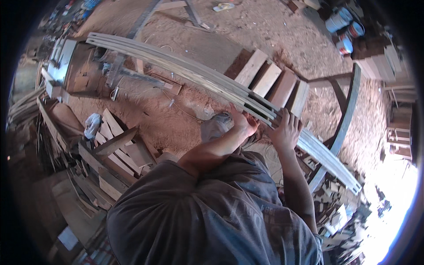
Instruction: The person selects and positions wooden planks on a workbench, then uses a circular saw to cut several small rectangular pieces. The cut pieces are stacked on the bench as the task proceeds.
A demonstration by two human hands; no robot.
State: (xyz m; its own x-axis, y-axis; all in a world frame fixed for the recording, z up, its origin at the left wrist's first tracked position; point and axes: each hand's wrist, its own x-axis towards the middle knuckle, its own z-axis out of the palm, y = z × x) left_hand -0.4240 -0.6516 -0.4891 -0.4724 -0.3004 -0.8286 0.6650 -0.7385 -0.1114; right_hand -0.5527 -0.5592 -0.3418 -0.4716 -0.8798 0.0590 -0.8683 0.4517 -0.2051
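Several long, narrow wooden strips (176, 65) lie side by side, running slantwise from the far left to the near right in front of me. My left hand (244, 122) is at their near edge, turned partly palm up, its fingers curled under the nearest strip. Just to its right, my right hand (286, 129) grips the strips from above, its fingers bent over them. Between the hands a narrow dark gap separates two of the strips. The undersides of the strips and some of my fingertips are hidden.
Wooden trestle legs (346, 115) stand under the strips at the right. Beyond them lie short thick planks (267, 79). Buckets (340, 20) are at the far right, a sandal (223, 7) on the dirt floor. Offcuts (117, 132) heap up at the left, with more scraps (329, 212) near right.
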